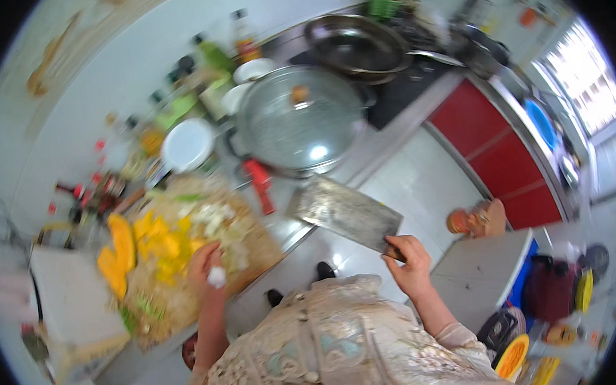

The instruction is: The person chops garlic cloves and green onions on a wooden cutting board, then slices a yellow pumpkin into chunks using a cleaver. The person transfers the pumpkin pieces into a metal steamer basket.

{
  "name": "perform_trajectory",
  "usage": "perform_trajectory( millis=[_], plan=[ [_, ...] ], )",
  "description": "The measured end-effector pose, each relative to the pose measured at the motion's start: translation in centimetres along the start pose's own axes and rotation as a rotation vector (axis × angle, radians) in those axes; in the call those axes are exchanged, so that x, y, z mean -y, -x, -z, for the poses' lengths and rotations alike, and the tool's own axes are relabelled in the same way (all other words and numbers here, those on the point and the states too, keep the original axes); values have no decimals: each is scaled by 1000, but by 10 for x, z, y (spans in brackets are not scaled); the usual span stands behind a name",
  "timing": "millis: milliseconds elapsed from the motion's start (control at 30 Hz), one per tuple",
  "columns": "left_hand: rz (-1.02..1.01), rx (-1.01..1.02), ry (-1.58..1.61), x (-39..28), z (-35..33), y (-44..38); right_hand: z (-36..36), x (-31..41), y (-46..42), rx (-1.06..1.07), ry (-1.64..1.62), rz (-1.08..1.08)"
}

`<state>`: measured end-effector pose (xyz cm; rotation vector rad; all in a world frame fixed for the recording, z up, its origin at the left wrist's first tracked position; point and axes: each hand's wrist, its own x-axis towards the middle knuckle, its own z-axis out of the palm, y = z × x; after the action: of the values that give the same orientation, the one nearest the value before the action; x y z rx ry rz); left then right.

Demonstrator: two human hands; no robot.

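My right hand (412,264) grips the handle of a broad Chinese cleaver (348,211). Its blade extends up and left, above the floor and the counter's edge. Over the right part of a wooden cutting board (255,251), my left hand (203,263) curls around a small white piece (216,277), too blurred to name exactly. Chopped yellow-orange pumpkin (162,242) lies on the board. Beside it are chopped whitish vegetable pieces (223,221). Two long pumpkin slices (117,256) rest at the board's left side, and green scraps (146,308) lie near its lower edge.
A large pan with a glass lid (302,122) stands beyond the board, a red-handled tool (259,185) beside it. An open wok (356,45) sits on the black stove. Bottles (215,53) and a white-lidded container (188,145) line the wall. A cut pumpkin half (512,356) is lower right.
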<state>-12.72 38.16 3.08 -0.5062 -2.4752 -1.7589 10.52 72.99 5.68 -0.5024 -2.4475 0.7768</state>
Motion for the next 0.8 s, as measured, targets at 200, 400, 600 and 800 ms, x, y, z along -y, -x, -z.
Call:
perform_trajectory(
  millis=[200,400,600,800],
  plan=[
    [125,156,177,-18,-59,3,50,-22,-2,-171,95,-142],
    [135,455,332,-29,-111,-3,74,-11,65,-372,-105,-549],
    [56,602,260,-38,-122,0,88,19,110,-466,-624,-915],
    [-16,645,305,-45,-108,7,146,57,48,-437,-1202,-374]
  ],
)
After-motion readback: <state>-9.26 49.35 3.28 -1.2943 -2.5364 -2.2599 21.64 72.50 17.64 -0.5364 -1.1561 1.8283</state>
